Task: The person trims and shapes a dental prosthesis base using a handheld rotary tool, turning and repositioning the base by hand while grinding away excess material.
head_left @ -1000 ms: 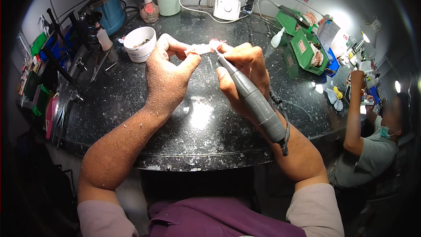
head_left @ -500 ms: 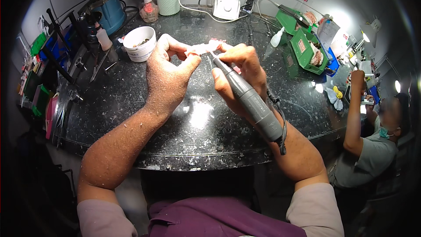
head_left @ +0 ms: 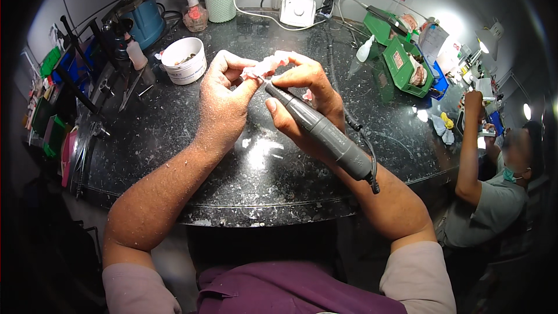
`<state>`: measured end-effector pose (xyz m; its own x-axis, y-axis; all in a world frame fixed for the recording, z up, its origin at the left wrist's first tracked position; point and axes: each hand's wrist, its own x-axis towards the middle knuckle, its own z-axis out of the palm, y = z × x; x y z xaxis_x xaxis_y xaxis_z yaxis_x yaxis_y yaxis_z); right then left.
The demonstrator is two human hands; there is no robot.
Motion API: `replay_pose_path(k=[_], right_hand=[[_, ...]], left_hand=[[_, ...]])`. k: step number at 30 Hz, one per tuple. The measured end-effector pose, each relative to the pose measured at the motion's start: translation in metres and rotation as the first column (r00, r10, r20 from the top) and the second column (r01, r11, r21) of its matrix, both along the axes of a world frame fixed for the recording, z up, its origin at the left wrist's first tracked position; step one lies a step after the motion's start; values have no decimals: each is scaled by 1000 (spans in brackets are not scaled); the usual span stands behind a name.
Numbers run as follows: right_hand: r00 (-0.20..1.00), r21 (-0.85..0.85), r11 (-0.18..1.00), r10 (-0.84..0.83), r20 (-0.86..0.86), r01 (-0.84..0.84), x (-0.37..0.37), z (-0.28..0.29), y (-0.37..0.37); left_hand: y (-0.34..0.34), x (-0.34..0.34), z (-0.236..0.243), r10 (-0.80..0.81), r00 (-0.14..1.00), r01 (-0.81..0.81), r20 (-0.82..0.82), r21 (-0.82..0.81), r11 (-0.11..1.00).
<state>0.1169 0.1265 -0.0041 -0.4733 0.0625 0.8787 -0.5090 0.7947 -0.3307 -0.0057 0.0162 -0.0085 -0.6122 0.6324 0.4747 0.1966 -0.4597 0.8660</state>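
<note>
A pink and whitish denture [head_left: 265, 67] is pinched between the thumb and fingers of my left hand [head_left: 224, 102], above the far middle of the bench. Pale dust covers that hand and forearm. My right hand [head_left: 317, 90] is closed round a dark grey rotary handpiece [head_left: 328, 136], held like a pen. Its thin tip points up and left and meets the denture near my left thumb; whether it touches cannot be made out. Fingers of my right hand rest near the denture's right end. A small pink bit [head_left: 308, 95] shows beside the right fingers.
A white tub [head_left: 184, 70] stands left of my hands. Behind are a glass bottle [head_left: 195, 14], a tool cup [head_left: 221, 6] and a white control box [head_left: 298, 10]. Green boxes with dental models [head_left: 407, 70] sit right. The handpiece cord [head_left: 351, 117] trails right. Another person [head_left: 488, 197] works at far right.
The handpiece and my right hand have shifted left, bringing the tip closer to my left thumb. The denture is tilted differently, its right end raised.
</note>
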Motion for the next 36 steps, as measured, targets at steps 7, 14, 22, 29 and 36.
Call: replay_pose_path(k=[7, 14, 22, 29, 36], right_hand=[[986, 91, 990, -99, -137, 112, 0, 5, 0], [990, -189, 975, -131, -59, 118, 0, 7, -15], [999, -200, 979, -45, -19, 40, 0, 8, 2], [999, -236, 971, 32, 9, -29, 3, 8, 17], [989, -712, 687, 99, -107, -146, 4, 18, 21]], left_hand=[[-1, -1, 0, -7, 999, 7, 32, 17, 1000], [-3, -2, 8, 353, 808, -399, -471, 3, 917], [-1, 5, 6, -90, 994, 94, -56, 80, 992], [0, -15, 5, -392, 881, 403, 265, 15, 915], [0, -9, 12, -256, 930, 249, 263, 59, 967]])
